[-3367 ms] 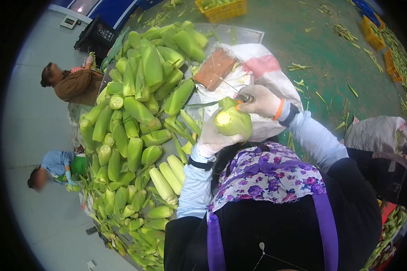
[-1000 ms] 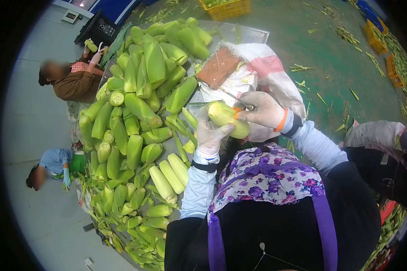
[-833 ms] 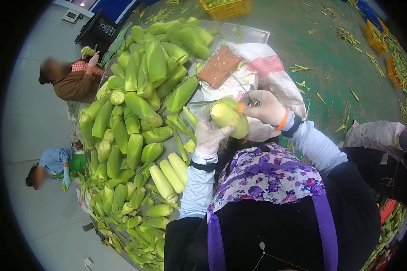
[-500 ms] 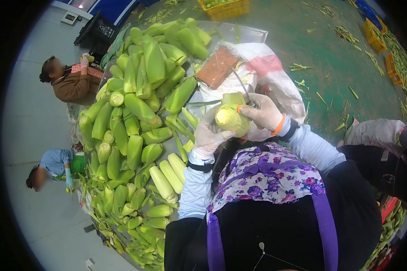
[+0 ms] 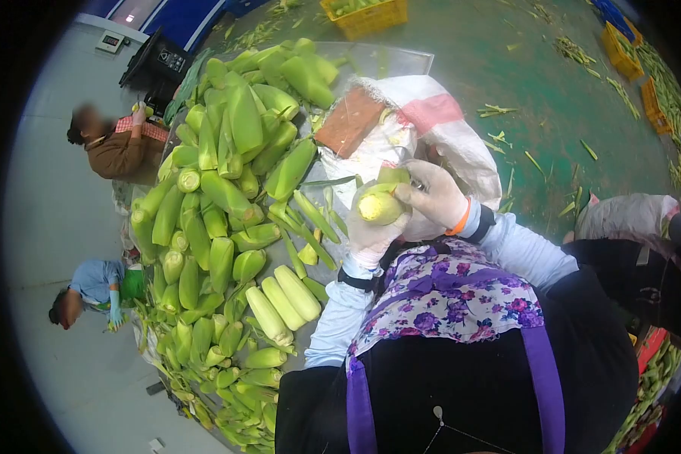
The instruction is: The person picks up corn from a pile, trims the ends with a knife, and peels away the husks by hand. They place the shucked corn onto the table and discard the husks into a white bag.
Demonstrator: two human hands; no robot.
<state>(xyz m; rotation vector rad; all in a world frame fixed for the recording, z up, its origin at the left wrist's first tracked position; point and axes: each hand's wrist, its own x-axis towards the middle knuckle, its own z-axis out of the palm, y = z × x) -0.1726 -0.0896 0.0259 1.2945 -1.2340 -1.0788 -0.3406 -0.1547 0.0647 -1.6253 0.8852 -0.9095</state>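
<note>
Head view, and I've got the left hand (image 5: 374, 236) curled beneath a corn ear (image 5: 382, 208), cradling it! My right hand (image 5: 436, 198) is bent tight at its side around a metal tool (image 5: 416, 184), blade unclear to me. The ear's pale cut end faces my camera, long axis foreshortened; three pale ears (image 5: 283, 303) lie beyond the left wrist, outward.

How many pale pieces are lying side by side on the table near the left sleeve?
3: the left piece, the middle piece and the right piece, which is nearest the left sleeve. Others may be hidden under the green pile.
</note>
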